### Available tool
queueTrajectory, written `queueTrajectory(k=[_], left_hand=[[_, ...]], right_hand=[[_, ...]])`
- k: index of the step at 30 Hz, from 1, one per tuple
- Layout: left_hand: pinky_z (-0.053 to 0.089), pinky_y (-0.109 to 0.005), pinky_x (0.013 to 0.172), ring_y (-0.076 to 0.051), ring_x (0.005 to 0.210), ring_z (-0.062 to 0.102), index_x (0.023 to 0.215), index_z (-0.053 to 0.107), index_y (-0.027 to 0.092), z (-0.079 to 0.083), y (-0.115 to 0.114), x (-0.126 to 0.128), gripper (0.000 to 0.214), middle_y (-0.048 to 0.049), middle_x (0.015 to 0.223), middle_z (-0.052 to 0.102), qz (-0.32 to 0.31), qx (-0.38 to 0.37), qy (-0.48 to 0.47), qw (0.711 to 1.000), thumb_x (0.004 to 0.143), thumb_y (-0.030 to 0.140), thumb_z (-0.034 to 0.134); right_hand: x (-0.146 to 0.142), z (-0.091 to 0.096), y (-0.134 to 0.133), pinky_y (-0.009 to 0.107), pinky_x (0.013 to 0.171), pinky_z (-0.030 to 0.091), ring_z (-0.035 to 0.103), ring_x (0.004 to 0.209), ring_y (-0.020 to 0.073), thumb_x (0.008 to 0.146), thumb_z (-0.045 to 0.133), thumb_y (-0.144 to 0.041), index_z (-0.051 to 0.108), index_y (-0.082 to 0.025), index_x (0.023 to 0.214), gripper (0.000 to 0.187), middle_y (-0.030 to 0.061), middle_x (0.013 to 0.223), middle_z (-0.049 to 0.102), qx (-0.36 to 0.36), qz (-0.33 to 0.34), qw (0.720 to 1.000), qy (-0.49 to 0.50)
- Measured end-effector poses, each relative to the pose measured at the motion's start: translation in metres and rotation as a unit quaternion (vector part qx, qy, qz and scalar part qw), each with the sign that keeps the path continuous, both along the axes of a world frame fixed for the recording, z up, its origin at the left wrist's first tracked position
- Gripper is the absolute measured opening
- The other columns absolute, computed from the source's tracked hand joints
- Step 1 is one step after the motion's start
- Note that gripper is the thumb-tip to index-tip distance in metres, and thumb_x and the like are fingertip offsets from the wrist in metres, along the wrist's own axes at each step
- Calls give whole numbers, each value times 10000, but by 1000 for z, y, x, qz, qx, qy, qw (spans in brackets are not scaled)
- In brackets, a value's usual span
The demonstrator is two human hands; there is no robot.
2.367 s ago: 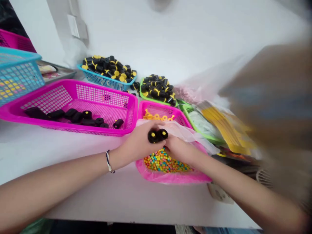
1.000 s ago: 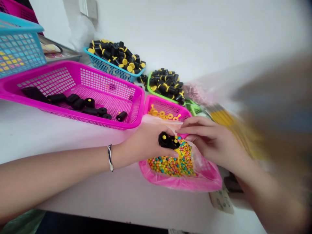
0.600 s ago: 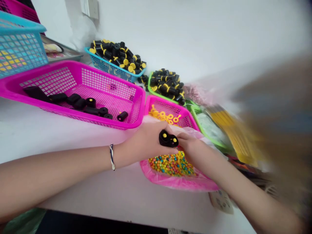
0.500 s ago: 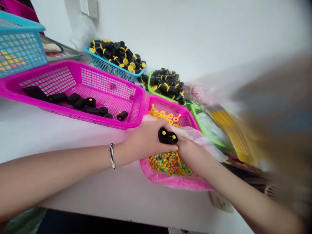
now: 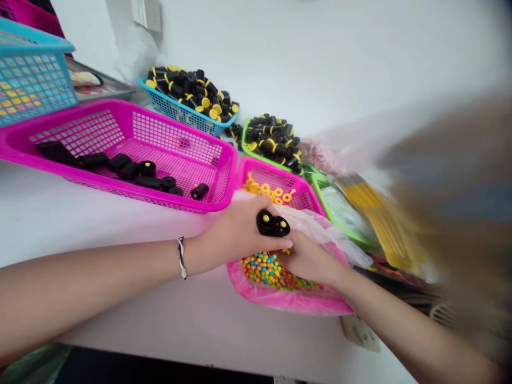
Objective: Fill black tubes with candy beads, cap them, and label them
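My left hand (image 5: 236, 228) is shut on two black cylinders with yellow-dotted ends (image 5: 272, 223), which stick up from its fingers. My right hand (image 5: 308, 260) lies just beside the left fingertips, low over a heap of small multicoloured beads (image 5: 266, 272). The beads sit in a pink basket (image 5: 290, 304) lined with a clear plastic bag (image 5: 320, 229). My right fingertips are hidden behind the left hand, so whatever they hold does not show.
A magenta mesh basket (image 5: 132, 133) holds a row of black cylinders. Behind it stand a blue basket (image 5: 180, 114) and a green basket (image 5: 256, 152), both heaped with black-and-yellow parts. A pink basket (image 5: 276, 184) holds yellow rings. A large blurred shape (image 5: 452, 181) covers the right side.
My right hand has come down from above the black cylinders to low over the beads. The plastic bag now lies folded back towards the right, and the left hand stays shut on the cylinders.
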State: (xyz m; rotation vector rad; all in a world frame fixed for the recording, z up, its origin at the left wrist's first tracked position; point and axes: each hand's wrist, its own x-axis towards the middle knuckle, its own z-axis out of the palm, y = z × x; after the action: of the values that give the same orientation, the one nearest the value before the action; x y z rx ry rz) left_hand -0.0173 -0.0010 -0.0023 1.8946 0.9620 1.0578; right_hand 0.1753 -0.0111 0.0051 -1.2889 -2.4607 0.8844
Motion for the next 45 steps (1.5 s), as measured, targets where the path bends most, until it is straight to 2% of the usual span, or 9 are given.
queueTrajectory(k=[4, 8, 13, 16, 20, 23, 32, 41, 45], left_hand=[[489, -272, 659, -180, 791, 645, 866, 596, 215, 1, -1, 1, 380, 17, 846, 685, 9, -8, -11, 1000, 696, 505, 772], [479, -253, 612, -159, 723, 637, 849, 583, 208, 3, -2, 2, 333, 23, 800, 681, 19, -13, -11, 1000, 705, 455, 754], [429, -243, 534, -142, 601, 600, 751, 554, 216, 3, -4, 4, 262, 42, 647, 640, 0, 56, 14, 998, 706, 417, 715], [426, -245, 560, -142, 616, 607, 753, 581, 216, 0, -6, 6, 206, 42, 657, 648, -30, 96, 41, 994, 707, 376, 703], [409, -258, 555, -159, 643, 615, 748, 585, 207, -4, -7, 7, 243, 26, 693, 658, -34, 97, 66, 993, 708, 414, 704], [420, -269, 565, -182, 690, 635, 799, 604, 211, -4, -5, 6, 292, 11, 753, 680, -45, 67, 70, 994, 716, 475, 696], [456, -284, 586, -195, 705, 657, 852, 646, 219, 1, -3, 5, 274, 11, 795, 711, -49, 47, 48, 997, 709, 443, 710], [486, -315, 612, -224, 776, 682, 979, 673, 228, 1, -5, 3, 335, -9, 879, 734, -53, 47, 53, 996, 734, 453, 706], [496, -301, 642, -217, 824, 682, 927, 652, 228, 2, -6, 2, 259, -4, 903, 734, -37, 55, 40, 997, 746, 408, 697]], right_hand=[[10, 6, -5, 337, 843, 525, 670, 962, 204, 705, 526, -26, 678, -189, 865, 275, 18, 976, 732, -69, -28, 996, 57], [21, 14, -8, 361, 866, 535, 685, 982, 200, 803, 612, -193, 665, -179, 946, 153, 64, 1020, 737, -110, -90, 982, 122], [24, 35, -5, 323, 827, 538, 689, 976, 186, 790, 683, -234, 665, -187, 954, 172, 73, 1041, 737, -105, -157, 966, 175], [14, 50, -4, 324, 817, 549, 698, 971, 195, 772, 724, -253, 675, -180, 943, 192, 77, 1022, 748, -97, -161, 964, 187], [-3, 59, -2, 319, 803, 572, 717, 896, 178, 799, 645, -172, 699, -189, 921, 134, 49, 931, 765, -30, -96, 984, 149], [-9, 57, -1, 312, 774, 584, 721, 852, 174, 807, 556, -102, 719, -203, 927, 226, 41, 923, 767, 63, -73, 991, 97], [-19, 58, -8, 251, 742, 560, 678, 875, 138, 732, 393, 88, 718, -240, 972, 520, 33, 1016, 701, 299, 4, 954, 21], [-18, 63, -13, 294, 825, 558, 645, 997, 173, 736, 404, 77, 677, -228, 1068, 527, 73, 1098, 640, 390, 72, 916, -59], [-10, 65, -16, 341, 852, 560, 646, 1050, 203, 770, 408, 53, 668, -232, 1116, 519, 96, 1141, 639, 410, 53, 907, -73]])
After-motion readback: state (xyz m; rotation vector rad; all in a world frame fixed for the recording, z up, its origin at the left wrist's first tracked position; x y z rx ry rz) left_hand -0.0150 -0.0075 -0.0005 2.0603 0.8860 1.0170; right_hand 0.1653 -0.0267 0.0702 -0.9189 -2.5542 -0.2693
